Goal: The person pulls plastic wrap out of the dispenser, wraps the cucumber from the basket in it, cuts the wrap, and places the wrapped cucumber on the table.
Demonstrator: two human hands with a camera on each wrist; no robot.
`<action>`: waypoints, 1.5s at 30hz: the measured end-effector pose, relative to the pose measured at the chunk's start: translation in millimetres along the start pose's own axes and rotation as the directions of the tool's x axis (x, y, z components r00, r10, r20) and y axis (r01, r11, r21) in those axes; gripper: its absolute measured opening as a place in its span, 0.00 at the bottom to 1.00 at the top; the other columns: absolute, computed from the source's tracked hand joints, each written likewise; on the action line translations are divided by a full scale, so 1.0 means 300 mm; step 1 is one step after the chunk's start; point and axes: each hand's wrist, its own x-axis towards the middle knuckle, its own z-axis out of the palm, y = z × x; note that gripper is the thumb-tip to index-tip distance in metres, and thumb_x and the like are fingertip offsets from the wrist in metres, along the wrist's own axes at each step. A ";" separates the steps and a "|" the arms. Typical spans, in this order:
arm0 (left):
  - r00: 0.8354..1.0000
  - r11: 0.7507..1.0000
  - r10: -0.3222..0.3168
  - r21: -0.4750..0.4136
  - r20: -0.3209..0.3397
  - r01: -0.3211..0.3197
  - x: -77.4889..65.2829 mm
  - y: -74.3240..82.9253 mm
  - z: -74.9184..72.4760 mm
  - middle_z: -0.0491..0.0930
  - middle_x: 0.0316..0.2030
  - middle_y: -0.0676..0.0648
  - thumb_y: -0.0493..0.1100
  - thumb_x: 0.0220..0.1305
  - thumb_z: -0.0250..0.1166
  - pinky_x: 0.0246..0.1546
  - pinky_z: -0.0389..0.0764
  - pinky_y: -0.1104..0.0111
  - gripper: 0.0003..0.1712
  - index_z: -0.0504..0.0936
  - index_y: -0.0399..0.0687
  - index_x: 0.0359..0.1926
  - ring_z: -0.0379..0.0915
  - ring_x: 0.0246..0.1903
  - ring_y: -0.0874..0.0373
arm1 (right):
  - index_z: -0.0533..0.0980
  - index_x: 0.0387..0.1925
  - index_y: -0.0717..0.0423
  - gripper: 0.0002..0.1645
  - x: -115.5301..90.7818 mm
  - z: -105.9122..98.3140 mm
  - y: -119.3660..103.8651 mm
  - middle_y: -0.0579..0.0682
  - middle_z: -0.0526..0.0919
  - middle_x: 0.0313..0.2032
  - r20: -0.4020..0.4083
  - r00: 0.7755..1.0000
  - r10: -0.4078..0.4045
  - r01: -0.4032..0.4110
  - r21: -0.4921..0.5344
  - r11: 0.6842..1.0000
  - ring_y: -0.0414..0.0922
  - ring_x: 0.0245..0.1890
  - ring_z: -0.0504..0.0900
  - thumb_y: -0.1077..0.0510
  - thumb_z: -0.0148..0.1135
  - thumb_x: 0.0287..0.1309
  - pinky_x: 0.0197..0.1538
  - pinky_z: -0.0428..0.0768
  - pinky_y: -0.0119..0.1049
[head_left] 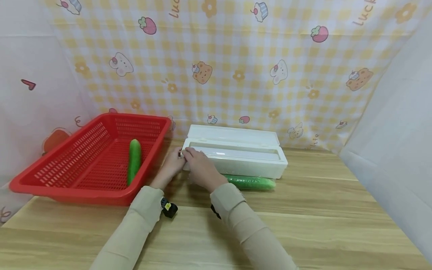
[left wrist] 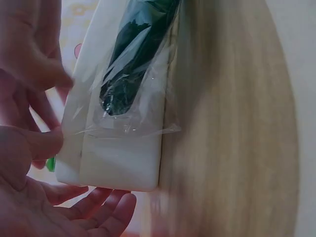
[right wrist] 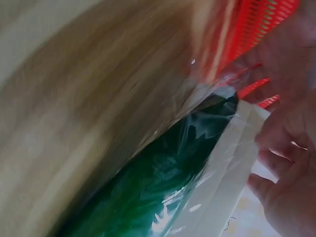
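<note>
A white lidded box [head_left: 243,167] lies lengthwise with its lid raised at the back. Against its front side is a cucumber [head_left: 251,182] under clear plastic film [left wrist: 143,121], whose loose edge spreads past the cucumber's end in the left wrist view. At the box's left end, my left hand [head_left: 173,162] pinches the film near the corner between thumb and forefinger, its other fingers loosely bent. My right hand [head_left: 202,168] is beside it, fingers curled at the film's edge over the box. The fingertips partly hide each other. A small green bit shows behind the left thumb.
To the left stands a red slotted basket [head_left: 91,193] with a second cucumber [head_left: 134,161] leaning inside it. The wooden table [head_left: 303,232] stretches to the front and right. A checked patterned cloth [head_left: 229,93] hangs close behind the box, with white cloth at both sides.
</note>
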 end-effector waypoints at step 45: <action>0.999 0.984 -0.042 -0.175 0.009 0.043 0.000 0.038 0.004 0.54 0.63 0.30 0.36 0.61 0.51 0.62 0.58 0.47 0.29 0.61 0.45 0.64 0.48 0.63 0.39 | 0.68 0.62 0.44 0.30 0.007 -0.031 0.043 0.48 0.69 0.56 0.032 0.986 0.165 -0.165 0.000 0.986 0.48 0.52 0.70 0.57 0.60 0.58 0.52 0.74 0.42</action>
